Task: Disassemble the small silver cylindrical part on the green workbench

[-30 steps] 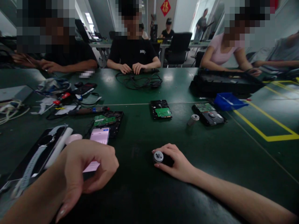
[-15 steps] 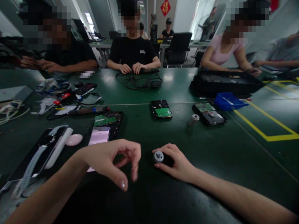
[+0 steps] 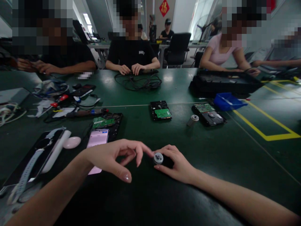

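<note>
My right hand (image 3: 176, 163) rests low over the green table, thumb and fingers closed around a small metal motor (image 3: 158, 158). The motor stands upright, and its round top with a short shaft in the middle faces up. From the left, my left hand (image 3: 115, 158) reaches across with its index finger stretched to the motor's edge. That fingertip is at the rim or touching it; I cannot tell which. The left thumb hangs apart from the fingers, and nothing is in that hand. A similar motor (image 3: 193, 120) stands farther back, beside a hard drive (image 3: 209, 114).
Another hard drive (image 3: 161, 110) lies mid-table. At left are a phone (image 3: 97, 138), a pink oval case (image 3: 71, 142), a watch (image 3: 43, 144) and an electric screwdriver (image 3: 87, 113). Beyond are a blue bin (image 3: 229, 102), a black tray (image 3: 225, 83), cables (image 3: 138, 82) and people seated opposite.
My left index finger has straightened out to the right, up to the motor. My right hand keeps its hold on the motor. The whole view has shifted slightly.
</note>
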The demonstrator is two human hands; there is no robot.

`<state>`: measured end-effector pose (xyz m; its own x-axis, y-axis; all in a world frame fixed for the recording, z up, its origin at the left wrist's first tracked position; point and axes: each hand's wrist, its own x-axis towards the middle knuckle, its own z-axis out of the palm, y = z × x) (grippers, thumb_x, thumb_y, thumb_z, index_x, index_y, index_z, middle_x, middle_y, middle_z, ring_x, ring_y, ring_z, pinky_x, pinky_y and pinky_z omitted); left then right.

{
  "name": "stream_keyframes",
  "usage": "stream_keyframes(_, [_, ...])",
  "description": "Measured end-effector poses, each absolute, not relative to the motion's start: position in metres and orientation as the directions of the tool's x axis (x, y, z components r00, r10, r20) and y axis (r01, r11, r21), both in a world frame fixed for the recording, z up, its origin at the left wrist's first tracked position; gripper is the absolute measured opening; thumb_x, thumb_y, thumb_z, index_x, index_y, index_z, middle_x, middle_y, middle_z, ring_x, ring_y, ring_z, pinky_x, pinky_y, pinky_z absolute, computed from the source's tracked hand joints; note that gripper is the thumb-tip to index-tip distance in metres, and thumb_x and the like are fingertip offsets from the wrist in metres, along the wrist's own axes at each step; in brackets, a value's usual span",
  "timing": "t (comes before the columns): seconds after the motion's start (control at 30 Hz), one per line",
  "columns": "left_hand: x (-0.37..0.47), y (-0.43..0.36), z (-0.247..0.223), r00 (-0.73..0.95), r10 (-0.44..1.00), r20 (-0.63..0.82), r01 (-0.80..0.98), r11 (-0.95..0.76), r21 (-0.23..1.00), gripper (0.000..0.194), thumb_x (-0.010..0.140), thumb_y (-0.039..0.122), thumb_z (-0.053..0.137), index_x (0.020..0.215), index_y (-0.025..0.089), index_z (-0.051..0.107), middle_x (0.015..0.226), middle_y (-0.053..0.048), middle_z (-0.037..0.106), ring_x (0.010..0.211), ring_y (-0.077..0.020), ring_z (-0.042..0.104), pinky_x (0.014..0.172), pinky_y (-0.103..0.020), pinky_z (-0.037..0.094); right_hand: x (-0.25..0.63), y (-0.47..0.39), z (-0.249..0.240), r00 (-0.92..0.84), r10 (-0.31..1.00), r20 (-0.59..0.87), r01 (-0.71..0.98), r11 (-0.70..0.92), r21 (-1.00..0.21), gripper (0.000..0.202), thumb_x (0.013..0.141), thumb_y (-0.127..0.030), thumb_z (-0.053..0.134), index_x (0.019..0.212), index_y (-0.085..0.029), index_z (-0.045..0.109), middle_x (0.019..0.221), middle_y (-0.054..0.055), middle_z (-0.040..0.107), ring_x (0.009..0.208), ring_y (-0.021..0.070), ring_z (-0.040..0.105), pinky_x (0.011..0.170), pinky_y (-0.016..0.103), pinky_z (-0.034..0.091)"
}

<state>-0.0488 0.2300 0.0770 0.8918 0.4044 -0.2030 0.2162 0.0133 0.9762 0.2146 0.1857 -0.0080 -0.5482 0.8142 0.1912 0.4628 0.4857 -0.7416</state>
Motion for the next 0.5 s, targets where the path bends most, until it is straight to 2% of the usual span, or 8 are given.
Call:
stream_keyframes(0.07, [-0.041, 0.228, 0.074, 0.880, 0.425, -0.213, 0.257, -0.047, 0.965, 0.047, 0.065, 0.034, 0.082, 0.103, 0.021, 0.058, 0.136, -0.015, 0.051, 0.063, -0.0074, 0.058, 0.054, -0.020, 0.047, 0.214, 0.186, -0.008, -0.545, 0.816, 0.190, 0.469, 0.485, -0.738, 0.037, 0.082, -0.036, 0.068, 0.116, -0.025, 0.060, 0.109, 0.005, 0.067, 0.101, 0.0218, 0.056, 0.090, 0.039, 0.044])
stream_keyframes(0.1, [-0.039, 0.228, 0.073, 0.887, 0.391, -0.244, 0.282, -0.042, 0.959, 0.049, 0.064, 0.035, 0.083, 0.104, 0.021, 0.057, 0.131, -0.014, 0.056, 0.061, -0.0073, 0.057, 0.051, -0.019, 0.045, 0.214, 0.186, -0.008, -0.545, 0.817, 0.191, 0.470, 0.486, -0.737, 0.037, 0.081, -0.035, 0.068, 0.115, -0.025, 0.060, 0.109, 0.005, 0.067, 0.101, 0.0218, 0.056, 0.090, 0.039, 0.044])
stream_keyframes(0.17, [-0.043, 0.227, 0.071, 0.905, 0.281, -0.320, 0.326, 0.027, 0.945, 0.043, 0.064, 0.040, 0.082, 0.093, 0.019, 0.059, 0.095, -0.007, 0.071, 0.051, -0.0078, 0.055, 0.042, -0.018, 0.038, 0.214, 0.186, -0.007, -0.549, 0.814, 0.190, 0.466, 0.486, -0.739, 0.037, 0.082, -0.035, 0.067, 0.116, -0.025, 0.060, 0.110, 0.004, 0.066, 0.101, 0.0215, 0.056, 0.090, 0.039, 0.044])
stream_keyframes(0.23, [-0.052, 0.228, 0.072, 0.904, 0.235, -0.358, 0.334, 0.138, 0.933, 0.038, 0.067, 0.047, 0.078, 0.075, 0.018, 0.054, 0.058, 0.002, 0.063, 0.040, -0.0074, 0.049, 0.035, -0.016, 0.030, 0.214, 0.186, -0.007, -0.550, 0.813, 0.192, 0.456, 0.485, -0.746, 0.037, 0.083, -0.035, 0.067, 0.118, -0.026, 0.059, 0.113, 0.004, 0.066, 0.102, 0.0211, 0.056, 0.091, 0.038, 0.044])
stream_keyframes(0.3, [-0.059, 0.231, 0.075, 0.888, 0.343, -0.307, 0.250, 0.202, 0.947, 0.044, 0.068, 0.053, 0.075, 0.070, 0.018, 0.049, 0.051, 0.005, 0.055, 0.038, -0.0066, 0.045, 0.035, -0.016, 0.029, 0.214, 0.185, -0.007, -0.549, 0.813, 0.191, 0.453, 0.482, -0.750, 0.038, 0.083, -0.036, 0.066, 0.118, -0.026, 0.058, 0.114, 0.004, 0.066, 0.102, 0.0210, 0.056, 0.091, 0.038, 0.044])
stream_keyframes(0.33, [-0.060, 0.232, 0.076, 0.876, 0.411, -0.253, 0.188, 0.193, 0.963, 0.044, 0.069, 0.054, 0.074, 0.071, 0.017, 0.049, 0.057, 0.003, 0.059, 0.042, -0.0071, 0.048, 0.039, -0.016, 0.033, 0.214, 0.185, -0.007, -0.548, 0.814, 0.190, 0.455, 0.482, -0.749, 0.038, 0.083, -0.036, 0.067, 0.118, -0.026, 0.058, 0.114, 0.004, 0.066, 0.102, 0.0210, 0.056, 0.091, 0.038, 0.044])
stream_keyframes(0.4, [-0.055, 0.232, 0.077, 0.843, 0.513, -0.161, 0.117, 0.117, 0.986, 0.044, 0.071, 0.055, 0.073, 0.079, 0.017, 0.052, 0.092, -0.006, 0.069, 0.054, -0.0071, 0.052, 0.047, -0.018, 0.039, 0.214, 0.185, -0.007, -0.544, 0.816, 0.195, 0.458, 0.483, -0.746, 0.037, 0.082, -0.036, 0.067, 0.117, -0.026, 0.059, 0.112, 0.003, 0.066, 0.101, 0.0209, 0.056, 0.090, 0.038, 0.044])
stream_keyframes(0.5, [-0.039, 0.229, 0.074, 0.855, 0.483, -0.189, 0.201, 0.028, 0.979, 0.053, 0.066, 0.055, 0.076, 0.100, 0.019, 0.058, 0.135, -0.014, 0.051, 0.058, -0.0060, 0.047, 0.049, -0.019, 0.039, 0.213, 0.186, -0.009, -0.542, 0.816, 0.202, 0.460, 0.489, -0.741, 0.036, 0.082, -0.035, 0.068, 0.115, -0.025, 0.060, 0.109, 0.004, 0.067, 0.100, 0.0207, 0.056, 0.091, 0.037, 0.043])
